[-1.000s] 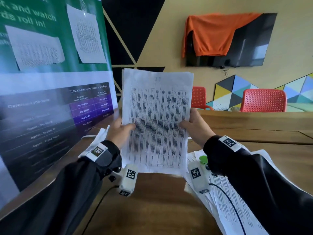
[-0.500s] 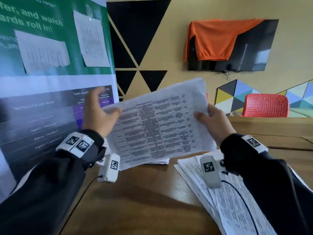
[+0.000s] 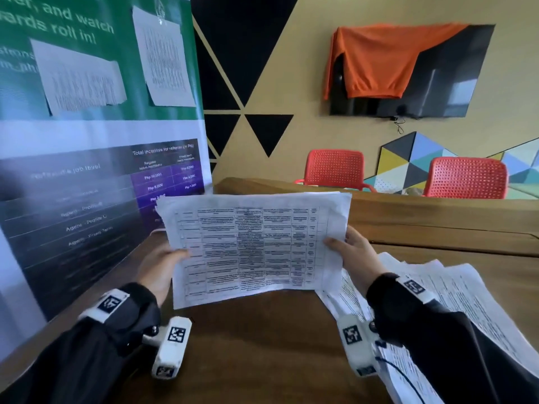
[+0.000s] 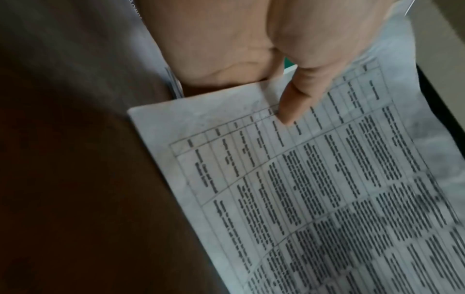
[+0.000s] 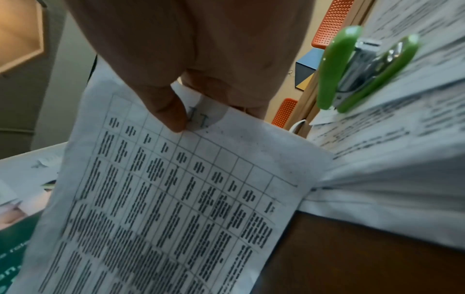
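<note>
I hold a thin sheaf of printed table sheets (image 3: 256, 246) in landscape above the wooden table (image 3: 262, 345). My left hand (image 3: 163, 263) pinches its left edge, thumb on the printed face, as the left wrist view shows on the sheets (image 4: 314, 189) with the left hand (image 4: 289, 103). My right hand (image 3: 353, 252) pinches the right edge; in the right wrist view the thumb of the right hand (image 5: 173, 115) presses on the sheets (image 5: 176, 199), fingers behind.
A spread pile of printed papers (image 3: 455, 301) lies on the table at right, with a green stapler (image 5: 362, 69) on it. A standing banner (image 3: 73, 185) with taped sheets is close on the left. Red chairs (image 3: 335, 167) stand beyond the table's far edge.
The sheaf has turned from portrait through a tilt to level landscape and come down lower over the table. Both hands kept hold of its edges.
</note>
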Available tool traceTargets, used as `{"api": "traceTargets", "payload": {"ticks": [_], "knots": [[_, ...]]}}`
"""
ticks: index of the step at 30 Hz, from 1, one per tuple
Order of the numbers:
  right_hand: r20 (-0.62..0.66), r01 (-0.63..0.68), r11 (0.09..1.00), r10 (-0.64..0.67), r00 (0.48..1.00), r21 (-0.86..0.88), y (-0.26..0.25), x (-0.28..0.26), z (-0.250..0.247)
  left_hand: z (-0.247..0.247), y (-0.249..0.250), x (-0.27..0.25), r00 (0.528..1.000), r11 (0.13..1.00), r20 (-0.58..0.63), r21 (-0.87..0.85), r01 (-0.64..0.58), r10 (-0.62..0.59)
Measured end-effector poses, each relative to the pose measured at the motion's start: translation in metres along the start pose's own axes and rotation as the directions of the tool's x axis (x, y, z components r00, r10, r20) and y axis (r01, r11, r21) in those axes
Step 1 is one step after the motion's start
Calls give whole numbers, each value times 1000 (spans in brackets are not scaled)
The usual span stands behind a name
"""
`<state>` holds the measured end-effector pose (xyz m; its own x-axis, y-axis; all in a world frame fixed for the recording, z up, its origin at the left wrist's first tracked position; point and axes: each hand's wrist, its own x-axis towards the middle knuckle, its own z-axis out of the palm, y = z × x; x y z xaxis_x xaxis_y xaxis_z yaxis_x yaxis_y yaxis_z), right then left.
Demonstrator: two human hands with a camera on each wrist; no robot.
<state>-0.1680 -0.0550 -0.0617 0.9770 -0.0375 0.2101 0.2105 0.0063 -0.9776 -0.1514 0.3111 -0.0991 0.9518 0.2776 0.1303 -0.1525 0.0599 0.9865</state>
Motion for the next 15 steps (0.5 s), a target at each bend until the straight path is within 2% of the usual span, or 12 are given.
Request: {"api": "traceTargets", "payload": {"ticks": [7, 11, 13, 15], "knots": [[8, 15, 1000, -15, 1000, -12, -1, 11, 3, 9, 17, -2, 999, 999, -2, 34, -33, 33], [108, -23, 969, 51, 993, -246, 10, 7, -3, 4, 4, -2, 999, 992, 47, 124, 2, -8], [137, -20, 965, 57, 989, -260, 3, 7, -9, 6, 18, -1, 994, 993, 105, 118, -28, 16], [159, -24, 984, 53, 986, -177, -11, 7, -14, 10, 40, -1, 974, 985, 222, 150, -86, 51]]}}
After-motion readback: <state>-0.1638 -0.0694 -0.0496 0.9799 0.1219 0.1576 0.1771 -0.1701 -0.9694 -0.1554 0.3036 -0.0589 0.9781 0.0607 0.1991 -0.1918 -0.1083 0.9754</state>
